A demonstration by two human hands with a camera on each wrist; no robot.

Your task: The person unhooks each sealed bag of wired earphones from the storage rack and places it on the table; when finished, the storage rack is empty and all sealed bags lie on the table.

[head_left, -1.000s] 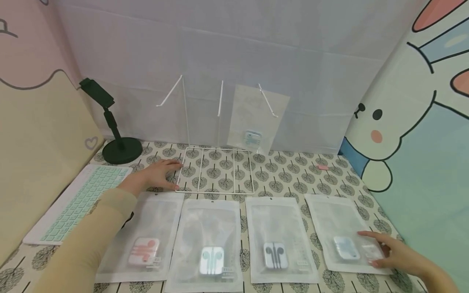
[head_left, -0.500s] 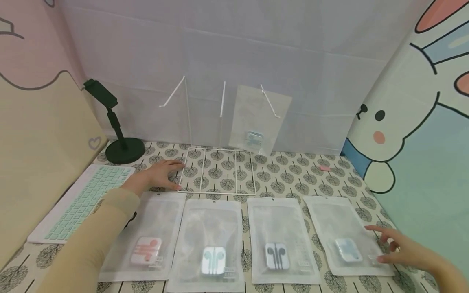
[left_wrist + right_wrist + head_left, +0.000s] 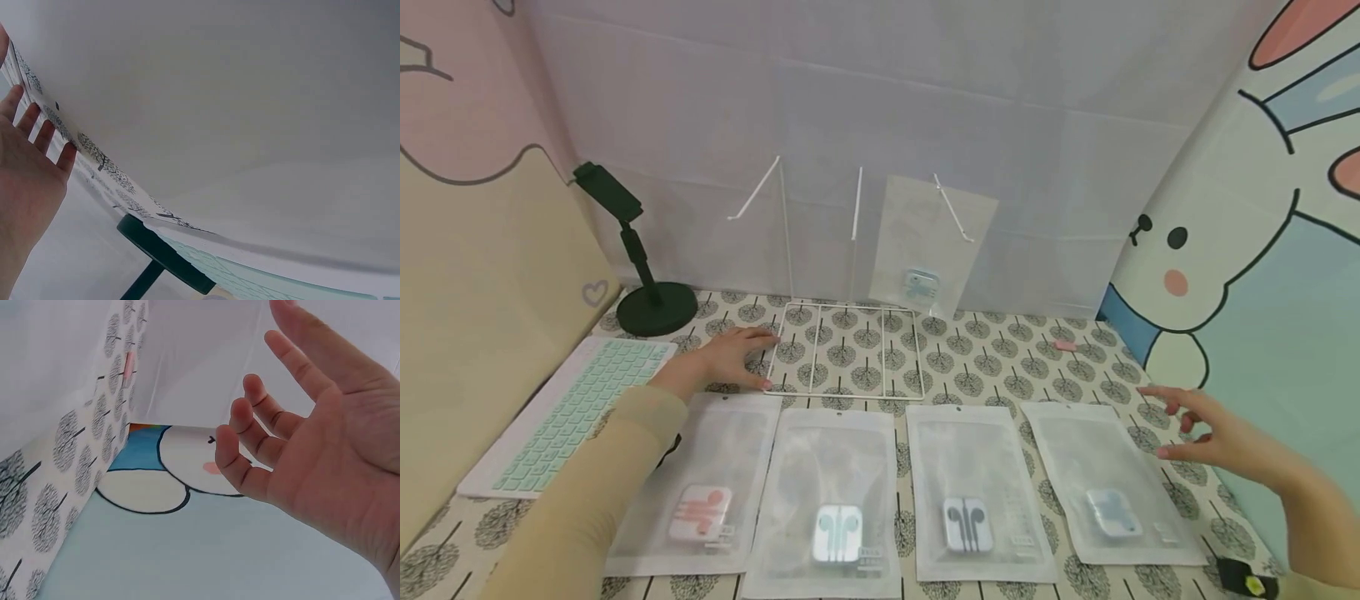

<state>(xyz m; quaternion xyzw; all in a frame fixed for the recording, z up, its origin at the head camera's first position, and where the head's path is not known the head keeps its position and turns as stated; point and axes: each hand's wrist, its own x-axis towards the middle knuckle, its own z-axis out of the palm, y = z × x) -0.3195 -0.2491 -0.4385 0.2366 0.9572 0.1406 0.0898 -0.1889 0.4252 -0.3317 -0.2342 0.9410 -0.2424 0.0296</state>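
Observation:
My left hand (image 3: 728, 358) rests at the left side of a white wire rack (image 3: 883, 354), thumb and fingers extended at its base wire. Three hooks rise at the rack's back, and a clear-fronted pouch (image 3: 925, 233) with a blue earphone case hangs from the right hook. My right hand (image 3: 1213, 437) hovers with loose, parted fingers, holding nothing, above and to the right of a frosted zip pouch (image 3: 1086, 450) with a light-blue case. Left of it lie similar pouches with grey earphones (image 3: 966, 450), mint earphones (image 3: 835, 450) and pink earphones (image 3: 730, 442).
A mint-and-white keyboard (image 3: 580, 417) lies at the left, with a dark green phone stand (image 3: 657, 308) behind it. A small pink piece (image 3: 1064, 345) sits at the back right of the tree-print cloth. Fabric curtains (image 3: 1052, 192) enclose the table's back and sides.
My right hand has lifted off the light-blue pouch's lower right corner and moved up and away from it. My left hand stays at the rack.

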